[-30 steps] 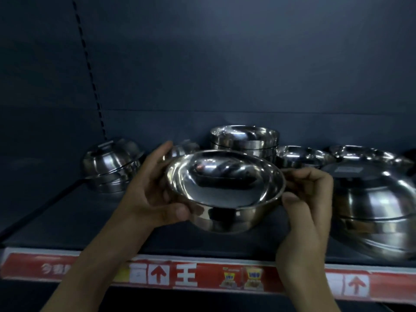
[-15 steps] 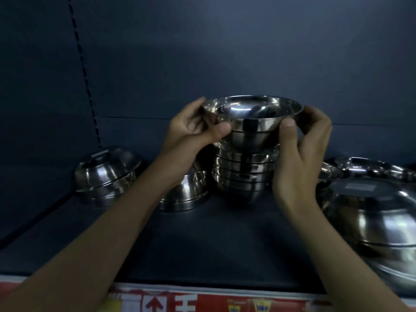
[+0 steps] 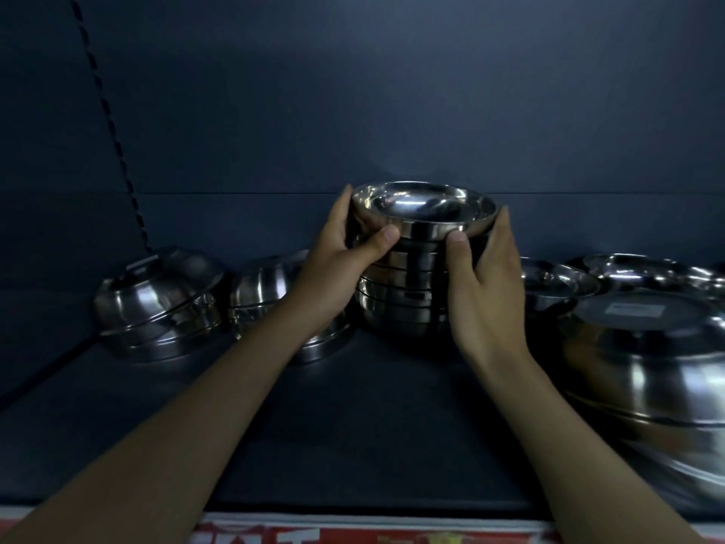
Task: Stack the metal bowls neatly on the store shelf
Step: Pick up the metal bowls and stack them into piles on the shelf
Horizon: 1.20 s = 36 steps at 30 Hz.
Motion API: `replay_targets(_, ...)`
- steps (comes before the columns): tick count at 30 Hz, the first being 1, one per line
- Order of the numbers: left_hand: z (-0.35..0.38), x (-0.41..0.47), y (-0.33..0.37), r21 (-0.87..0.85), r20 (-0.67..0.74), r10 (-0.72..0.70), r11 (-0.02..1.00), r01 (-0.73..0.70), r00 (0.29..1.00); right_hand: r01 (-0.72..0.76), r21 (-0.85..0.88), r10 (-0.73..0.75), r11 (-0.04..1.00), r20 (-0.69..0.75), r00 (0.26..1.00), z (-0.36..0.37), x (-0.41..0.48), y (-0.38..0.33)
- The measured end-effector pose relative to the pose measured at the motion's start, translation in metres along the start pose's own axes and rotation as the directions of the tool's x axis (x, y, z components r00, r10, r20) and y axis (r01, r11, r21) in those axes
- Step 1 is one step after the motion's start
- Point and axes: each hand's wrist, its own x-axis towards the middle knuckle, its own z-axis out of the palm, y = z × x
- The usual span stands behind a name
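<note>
While both of my hands are up at the back of the dark shelf [image 3: 353, 426], I have the shiny round metal bowl [image 3: 425, 210] between them. It sits open side up on top of the tall stack of metal bowls [image 3: 404, 304] near the middle of the shelf. I cannot tell if it has dropped all the way into the bowl under it.

My left grip [image 3: 333, 265] curls round the left side of the bowl, with the thumb pressed on the front just under the rim. My right grip [image 3: 486, 284] curls round the right side, with its thumb on the front too. So both grips are pinching the same bowl, one on each side.

I think this bowl is light, hard and will not bend. It looks smooth and slippery, so it could slide or clang if I let go too fast. The best place to hold it is the rim, on two sides across from each other, just as I have it. The stack is tall, so a push from one side could tip it.

To the left are two piles of upside-down metal bowls [image 3: 157, 304]. One very big upside-down metal bowl [image 3: 647, 367] sits close on the right, with flat shiny dishes [image 3: 647, 268] behind it.
</note>
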Motion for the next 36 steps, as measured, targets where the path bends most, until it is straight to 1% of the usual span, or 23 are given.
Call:
replay_targets(9, 0.001, -0.009, -0.003, 0.048, -0.025, -0.061, 0.997, 0.062, 0.998, 0.003, -0.123, -0.003, 0.992, 0.005, 1.000, -0.003, -0.005, 0.006)
replay_targets(20, 0.003, -0.016, -0.001, 0.075, -0.006, -0.108, 0.991, 0.108, 0.994, -0.001, -0.162, 0.002, 0.987, 0.004, 1.000, -0.004, -0.010, 0.005)
replay_targets(24, -0.002, -0.027, 0.023, 0.042, -0.028, -0.126, 0.991, 0.127, 0.992, 0.013, -0.173, -0.010, 0.985, 0.021, 1.000, -0.008, -0.012, 0.003)
replay_targets(26, -0.017, -0.040, 0.041, 0.062, -0.044, -0.095, 0.993, 0.098, 0.994, 0.038, -0.171, -0.043, 0.984, -0.029, 0.999, -0.011, -0.013, 0.002)
replay_targets(28, -0.041, -0.060, 0.052, 0.138, -0.085, -0.049, 0.989, 0.061, 0.995, 0.092, -0.167, -0.111, 0.982, -0.112, 0.988, -0.014, -0.014, -0.001)
replay_targets(31, -0.083, -0.090, 0.054, 0.216, -0.199, -0.002, 0.975, 0.046, 0.980, 0.210, -0.187, -0.245, 0.960, -0.187, 0.951, -0.019, -0.014, -0.012)
replay_targets(33, -0.110, -0.102, 0.045, 0.246, -0.259, -0.023, 0.965, 0.089, 0.966, 0.274, -0.172, -0.306, 0.946, -0.195, 0.932, -0.020, -0.019, -0.030)
replay_targets(34, -0.120, -0.108, 0.041, 0.260, -0.265, -0.044, 0.959, 0.115, 0.963, 0.298, -0.142, -0.321, 0.944, -0.187, 0.928, -0.018, -0.023, -0.043)
replay_targets(36, -0.131, -0.118, 0.034, 0.278, -0.274, -0.070, 0.949, 0.149, 0.959, 0.319, -0.064, -0.325, 0.945, -0.115, 0.939, -0.010, -0.032, -0.071)
